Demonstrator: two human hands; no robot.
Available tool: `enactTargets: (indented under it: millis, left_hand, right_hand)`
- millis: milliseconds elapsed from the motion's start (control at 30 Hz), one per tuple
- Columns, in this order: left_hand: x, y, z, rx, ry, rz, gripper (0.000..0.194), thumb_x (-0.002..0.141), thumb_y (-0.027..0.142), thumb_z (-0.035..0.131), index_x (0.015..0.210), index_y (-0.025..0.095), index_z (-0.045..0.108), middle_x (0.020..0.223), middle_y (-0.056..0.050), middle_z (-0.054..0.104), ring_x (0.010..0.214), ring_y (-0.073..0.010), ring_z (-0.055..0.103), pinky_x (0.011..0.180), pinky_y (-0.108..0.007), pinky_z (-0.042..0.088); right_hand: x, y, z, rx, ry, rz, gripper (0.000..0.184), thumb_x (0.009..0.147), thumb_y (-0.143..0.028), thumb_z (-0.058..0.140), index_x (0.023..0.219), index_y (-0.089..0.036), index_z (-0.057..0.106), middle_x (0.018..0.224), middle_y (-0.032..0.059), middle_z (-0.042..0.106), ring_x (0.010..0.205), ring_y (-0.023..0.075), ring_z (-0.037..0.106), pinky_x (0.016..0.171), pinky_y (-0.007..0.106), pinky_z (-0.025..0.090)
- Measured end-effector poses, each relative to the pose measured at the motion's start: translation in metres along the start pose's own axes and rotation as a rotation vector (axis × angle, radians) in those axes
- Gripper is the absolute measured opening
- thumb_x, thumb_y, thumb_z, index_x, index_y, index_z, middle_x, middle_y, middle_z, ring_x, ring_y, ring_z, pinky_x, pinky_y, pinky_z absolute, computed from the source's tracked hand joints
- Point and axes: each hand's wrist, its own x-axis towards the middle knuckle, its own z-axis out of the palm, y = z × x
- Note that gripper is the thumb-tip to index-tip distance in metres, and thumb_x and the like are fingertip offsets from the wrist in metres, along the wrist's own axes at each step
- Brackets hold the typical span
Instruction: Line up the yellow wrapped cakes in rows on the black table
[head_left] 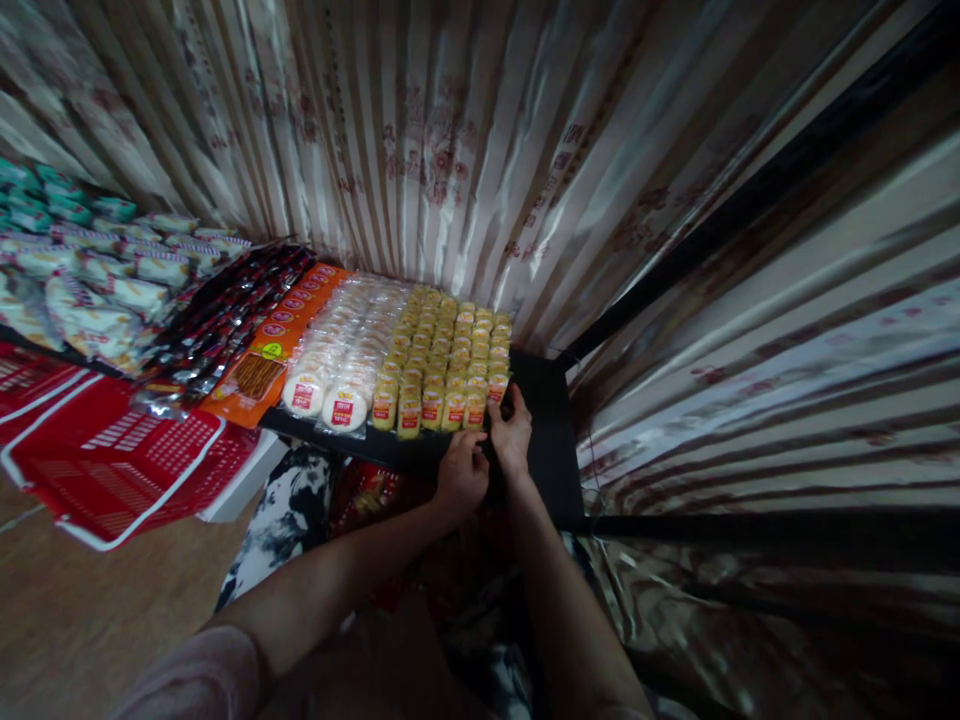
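The right hand (511,432) curves its thumb and fingers at the near right corner of the yellow packets (433,400), which stand in rows just beyond both hands; whether it pinches one, I can't tell from here. The left hand (463,472) is curled beside it, its grip unclear too, at the black shelf's (544,420) front edge. Left of the hands sit white round packets (343,408), then orange packs (296,310); lower, well apart, a red basket (142,465).
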Motion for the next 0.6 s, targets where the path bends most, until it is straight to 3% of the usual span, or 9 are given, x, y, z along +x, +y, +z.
enactTargets:
  millis: [167, 333, 433, 533, 600]
  left_hand:
    - [-0.031, -0.015, -0.022, 0.002, -0.045, 0.017, 0.028, 0.075, 0.002, 0.039, 0.086, 0.016, 0.062, 0.087, -0.004, 0.063, 0.086, -0.0146, 0.058, 0.085, -0.028, 0.047]
    - [-0.069, -0.042, -0.055, 0.079, -0.091, -0.037, 0.029, 0.071, 0.002, 0.038, 0.076, 0.018, 0.063, 0.081, -0.002, 0.064, 0.082, -0.0138, 0.058, 0.08, -0.027, 0.047]
    - [-0.079, -0.061, -0.074, 0.159, -0.061, -0.128, 0.029, 0.072, 0.004, 0.038, 0.077, 0.018, 0.064, 0.085, -0.004, 0.065, 0.085, -0.015, 0.059, 0.082, -0.028, 0.046]
    - [-0.08, -0.082, -0.084, 0.159, -0.177, -0.264, 0.03, 0.073, 0.007, 0.041, 0.085, 0.017, 0.066, 0.092, -0.005, 0.068, 0.088, -0.0164, 0.061, 0.086, -0.029, 0.046]
    - [-0.079, -0.096, -0.085, 0.105, -0.237, -0.314, 0.03, 0.072, 0.008, 0.043, 0.088, 0.017, 0.067, 0.095, -0.006, 0.069, 0.091, -0.0174, 0.061, 0.088, -0.03, 0.045]
  right_hand:
    - [-0.022, -0.014, -0.014, 0.148, 0.109, 0.018, 0.055, 0.077, -0.045, 0.052, 0.121, -0.013, 0.051, 0.121, 0.0153, 0.056, 0.103, 0.0201, 0.058, 0.09, 0.035, 0.045]
    - [-0.087, -0.03, -0.034, 0.337, 0.172, 0.063, 0.038, 0.082, -0.047, 0.049, 0.103, -0.016, 0.056, 0.084, 0.0048, 0.064, 0.07, 0.0127, 0.061, 0.068, 0.026, 0.048]
    - [-0.137, -0.035, -0.035, 0.266, -0.014, 0.087, 0.033, 0.084, -0.047, 0.045, 0.085, -0.016, 0.059, 0.066, 0.0006, 0.061, 0.06, 0.0126, 0.057, 0.059, 0.024, 0.045]
    - [-0.171, -0.03, -0.02, 0.097, -0.378, 0.089, 0.033, 0.086, -0.044, 0.042, 0.082, -0.018, 0.061, 0.067, 0.0022, 0.064, 0.065, 0.0153, 0.06, 0.063, 0.025, 0.046]
    - [-0.182, -0.021, -0.004, -0.043, -0.623, 0.088, 0.029, 0.087, -0.035, 0.04, 0.09, -0.018, 0.063, 0.081, 0.0052, 0.069, 0.077, 0.0173, 0.063, 0.071, 0.026, 0.047]
